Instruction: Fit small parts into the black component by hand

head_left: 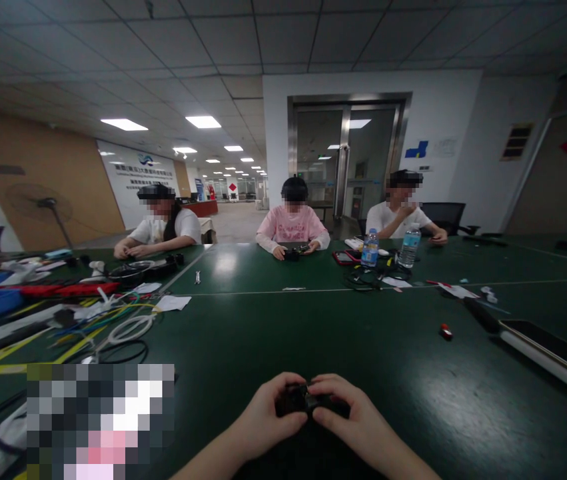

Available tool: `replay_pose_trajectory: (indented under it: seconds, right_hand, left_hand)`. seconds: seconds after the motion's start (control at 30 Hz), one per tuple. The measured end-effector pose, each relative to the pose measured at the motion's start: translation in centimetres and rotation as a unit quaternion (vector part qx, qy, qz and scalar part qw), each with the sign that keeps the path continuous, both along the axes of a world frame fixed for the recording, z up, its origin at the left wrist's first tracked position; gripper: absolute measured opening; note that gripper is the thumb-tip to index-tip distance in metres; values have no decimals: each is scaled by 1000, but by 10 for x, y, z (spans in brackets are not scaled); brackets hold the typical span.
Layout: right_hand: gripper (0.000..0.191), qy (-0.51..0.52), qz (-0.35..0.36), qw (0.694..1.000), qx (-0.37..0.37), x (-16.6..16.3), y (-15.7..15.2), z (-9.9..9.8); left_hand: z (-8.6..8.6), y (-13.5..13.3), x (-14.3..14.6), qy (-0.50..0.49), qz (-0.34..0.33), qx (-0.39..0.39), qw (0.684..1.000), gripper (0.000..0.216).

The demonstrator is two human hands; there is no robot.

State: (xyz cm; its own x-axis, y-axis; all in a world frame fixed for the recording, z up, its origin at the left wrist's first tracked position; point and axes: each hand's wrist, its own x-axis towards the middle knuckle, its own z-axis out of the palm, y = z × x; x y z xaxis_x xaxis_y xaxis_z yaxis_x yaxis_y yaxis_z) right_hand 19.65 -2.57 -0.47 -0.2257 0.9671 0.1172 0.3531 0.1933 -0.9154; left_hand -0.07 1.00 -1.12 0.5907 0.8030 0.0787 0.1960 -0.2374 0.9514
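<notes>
Low in the head view, just over the near edge of the dark green table [313, 333], my two hands meet around a small black object [299, 399]. My left hand [268, 417] curls its fingers onto the object's left side. My right hand [348, 420] pinches its right side with thumb and fingers. Most of the object is hidden by my fingers, so I cannot make out what it is.
Three people sit along the far side, one of them [292, 230] also holding a small black item. Two water bottles [369, 248] stand near them. Cables and wires [123, 323] pile up at the left. A long dark bar [538, 350] lies at the right, a small red piece [446, 331] beside it.
</notes>
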Motion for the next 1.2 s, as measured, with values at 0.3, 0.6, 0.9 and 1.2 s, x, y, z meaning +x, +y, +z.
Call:
replay_pose_trajectory:
  seconds: [0.3, 0.6, 0.9, 1.2]
  right_hand:
    - [29, 34, -4, 999, -17, -1, 2, 0]
    - [21, 97, 8, 995, -5, -2, 4, -10]
    - [19, 84, 7, 996, -13, -3, 3, -7]
    - [27, 51, 4, 999, -17, -3, -1, 0]
  left_hand:
    - [-6, 1, 1, -21, 3, 3, 1000, 40]
    - [-8, 2, 0, -22, -2, -7, 1000, 42]
    - [-8, 2, -1, 0, 4, 6, 1000, 40]
    - [-7, 5, -4, -17, -9, 4, 1000, 40]
